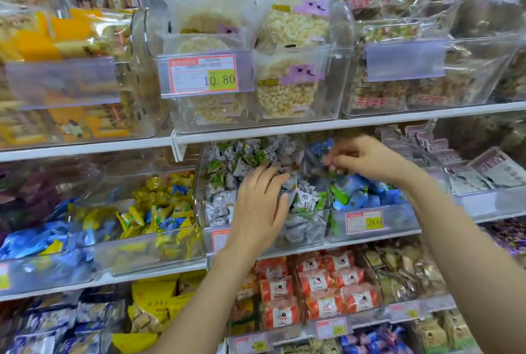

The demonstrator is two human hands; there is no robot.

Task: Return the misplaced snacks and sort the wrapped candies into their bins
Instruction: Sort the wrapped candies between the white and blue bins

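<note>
On the middle shelf stands a clear bin [205, 228] filled with grey and white wrapped candies [225, 202], some with green print. To its right is a bin of blue wrapped candies [361, 194] with a few green ones mixed in. My left hand [259, 205] lies flat on the grey candies, fingers spread and reaching inward. My right hand [361, 160] hovers over the divide between the two bins, fingertips pinched together on a small candy that is mostly hidden.
Left of the grey bin sits a bin of yellow wrapped candies [162, 208], then blue packs [34, 239]. Above are rice-cracker bins [287, 85] and a price tag [203, 74]. Purple packs [455, 160] lie at right. Orange snack packs [313, 282] fill the shelf below.
</note>
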